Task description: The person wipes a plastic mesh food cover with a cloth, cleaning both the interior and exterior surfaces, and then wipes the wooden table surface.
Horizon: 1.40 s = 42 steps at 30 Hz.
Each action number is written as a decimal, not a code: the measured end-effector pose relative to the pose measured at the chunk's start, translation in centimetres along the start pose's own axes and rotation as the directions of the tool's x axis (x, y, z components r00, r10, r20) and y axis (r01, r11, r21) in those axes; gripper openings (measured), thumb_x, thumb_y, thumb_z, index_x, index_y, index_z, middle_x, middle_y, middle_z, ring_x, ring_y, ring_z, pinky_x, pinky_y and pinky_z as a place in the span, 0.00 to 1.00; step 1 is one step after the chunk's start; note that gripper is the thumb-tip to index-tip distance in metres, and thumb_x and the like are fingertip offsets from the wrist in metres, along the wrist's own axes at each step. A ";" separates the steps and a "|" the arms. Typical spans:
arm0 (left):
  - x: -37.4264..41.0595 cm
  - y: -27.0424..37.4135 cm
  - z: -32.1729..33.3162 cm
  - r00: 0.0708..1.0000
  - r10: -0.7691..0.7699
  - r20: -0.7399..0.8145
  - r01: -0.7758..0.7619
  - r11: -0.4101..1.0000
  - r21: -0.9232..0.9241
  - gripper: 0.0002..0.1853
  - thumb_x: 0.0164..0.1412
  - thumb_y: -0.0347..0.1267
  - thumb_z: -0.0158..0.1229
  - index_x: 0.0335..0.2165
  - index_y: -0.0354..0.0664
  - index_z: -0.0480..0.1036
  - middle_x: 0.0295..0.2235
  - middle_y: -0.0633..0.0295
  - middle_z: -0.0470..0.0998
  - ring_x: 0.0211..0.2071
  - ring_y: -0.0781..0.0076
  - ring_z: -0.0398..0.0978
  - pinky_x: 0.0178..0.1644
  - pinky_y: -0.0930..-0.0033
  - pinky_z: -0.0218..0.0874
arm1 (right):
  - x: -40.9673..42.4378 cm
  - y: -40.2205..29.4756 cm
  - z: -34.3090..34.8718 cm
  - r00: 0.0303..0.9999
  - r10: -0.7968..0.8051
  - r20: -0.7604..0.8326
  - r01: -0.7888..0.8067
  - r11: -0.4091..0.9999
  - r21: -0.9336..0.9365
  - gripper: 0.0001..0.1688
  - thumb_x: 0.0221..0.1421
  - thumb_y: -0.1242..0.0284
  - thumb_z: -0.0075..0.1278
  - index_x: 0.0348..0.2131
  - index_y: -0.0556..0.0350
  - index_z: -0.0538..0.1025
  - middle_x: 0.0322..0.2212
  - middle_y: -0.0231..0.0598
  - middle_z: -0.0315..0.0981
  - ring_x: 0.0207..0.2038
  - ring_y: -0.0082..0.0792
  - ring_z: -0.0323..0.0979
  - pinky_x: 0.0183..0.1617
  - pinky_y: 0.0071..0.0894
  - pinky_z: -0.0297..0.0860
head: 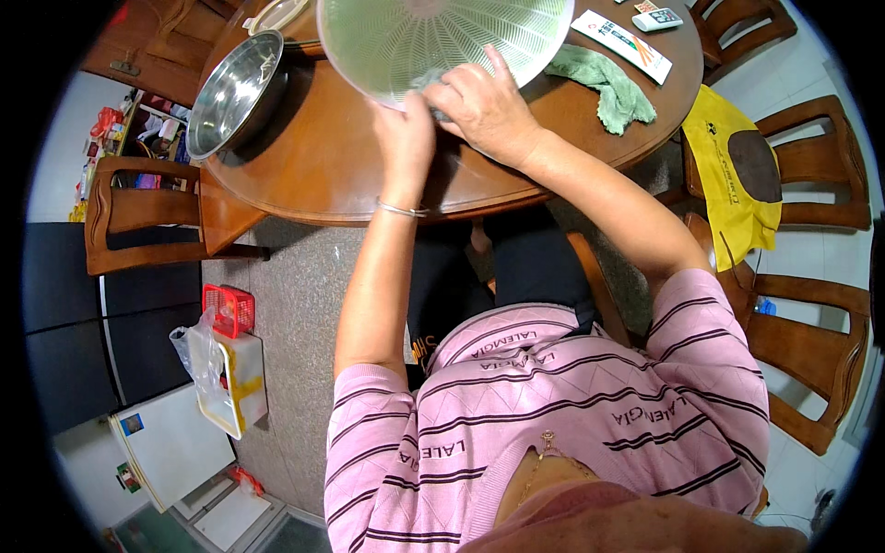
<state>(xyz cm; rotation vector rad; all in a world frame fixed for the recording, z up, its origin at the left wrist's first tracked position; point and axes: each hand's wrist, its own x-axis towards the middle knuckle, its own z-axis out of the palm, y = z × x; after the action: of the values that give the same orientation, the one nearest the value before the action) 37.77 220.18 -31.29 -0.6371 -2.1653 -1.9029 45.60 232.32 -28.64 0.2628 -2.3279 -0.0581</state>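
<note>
A pale green plastic colander (442,41) is tilted up at the table's near edge, its ribbed, slotted surface facing me. My left hand (408,131), a bangle at its wrist, grips the colander's lower rim with the thumb on top. Against the lower inside surface, my right hand (484,104) presses a greyish scrubbing pad or cloth (437,86), mostly covered by the fingers; one finger is raised. To the left, a stainless steel bowl (235,97) rests tilted on the table. A crumpled green cloth (608,86) lies right of the colander.
The round wooden table (311,159) also holds a lidded-looking clear container piece (280,15), a white printed packet (622,45) and a white remote control (657,19). Wooden chairs (816,162) stand around it, one bearing a yellow bag (712,166). A red basket (228,311) sits low at left.
</note>
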 end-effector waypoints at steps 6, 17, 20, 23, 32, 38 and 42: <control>5.5 1.5 -7.4 0.993 0.059 0.103 -0.085 0.957 0.278 0.23 0.55 0.28 0.47 0.50 0.33 0.65 0.36 0.55 0.76 0.28 0.72 0.73 0.31 0.71 0.66 | -2.5 5.6 -0.7 0.980 -0.192 0.055 0.200 0.946 -0.256 0.07 0.53 0.71 0.48 0.35 0.43 0.73 0.32 0.30 0.70 0.44 0.31 0.69 0.60 0.65 0.51; 6.7 4.6 -10.1 0.944 -0.317 0.097 0.273 0.910 0.312 0.21 0.54 0.33 0.44 0.42 0.27 0.69 0.35 0.49 0.77 0.32 0.65 0.77 0.35 0.67 0.68 | -3.4 4.8 -2.5 0.998 0.026 0.054 -0.029 0.998 0.050 0.21 0.41 0.68 0.61 0.38 0.45 0.71 0.34 0.30 0.69 0.46 0.33 0.67 0.58 0.50 0.58; 6.6 5.8 -11.4 0.890 -0.421 0.172 0.407 0.906 0.112 0.18 0.55 0.33 0.47 0.41 0.30 0.69 0.28 0.59 0.74 0.23 0.75 0.71 0.25 0.77 0.65 | -2.0 5.3 -4.3 0.997 0.039 -0.068 -0.035 0.997 0.064 0.23 0.41 0.67 0.62 0.40 0.44 0.71 0.36 0.31 0.70 0.46 0.34 0.68 0.57 0.47 0.58; 7.0 5.7 -12.3 0.864 -0.463 0.199 0.457 0.886 0.076 0.18 0.56 0.34 0.45 0.41 0.32 0.68 0.30 0.59 0.75 0.24 0.75 0.72 0.26 0.77 0.66 | -0.7 6.1 -6.0 0.978 0.059 -0.199 -0.048 0.997 0.057 0.18 0.44 0.70 0.58 0.38 0.48 0.74 0.34 0.36 0.71 0.43 0.37 0.70 0.51 0.43 0.64; 6.1 4.8 -10.9 0.899 -0.385 0.207 0.385 0.922 0.043 0.17 0.57 0.30 0.44 0.43 0.33 0.66 0.28 0.58 0.75 0.23 0.75 0.73 0.23 0.75 0.67 | 2.2 5.2 -7.5 0.948 0.248 -0.197 -0.182 0.936 0.302 0.18 0.41 0.75 0.58 0.36 0.57 0.72 0.33 0.47 0.70 0.38 0.49 0.67 0.45 0.44 0.64; 2.6 4.9 -8.7 0.988 -0.092 0.125 0.100 0.993 -0.056 0.20 0.53 0.24 0.42 0.46 0.27 0.62 0.30 0.51 0.75 0.19 0.72 0.73 0.18 0.75 0.67 | 4.0 5.4 -7.8 0.957 0.187 -0.223 -0.127 0.958 0.258 0.20 0.41 0.74 0.59 0.38 0.55 0.73 0.35 0.45 0.70 0.40 0.47 0.67 0.45 0.44 0.63; 0.6 5.6 -7.2 0.986 -0.155 0.068 0.154 0.988 0.016 0.20 0.53 0.24 0.43 0.46 0.27 0.61 0.33 0.50 0.74 0.20 0.72 0.73 0.17 0.75 0.66 | 6.4 5.8 -6.1 0.959 0.001 -0.282 0.004 1.000 0.015 0.16 0.45 0.71 0.54 0.37 0.55 0.73 0.33 0.43 0.69 0.40 0.45 0.67 0.45 0.45 0.63</control>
<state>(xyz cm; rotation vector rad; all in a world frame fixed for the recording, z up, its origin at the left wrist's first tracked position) 38.69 213.77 -24.91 -0.5559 -2.3289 -1.9711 44.60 236.92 -19.15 0.2628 -2.0448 -0.0024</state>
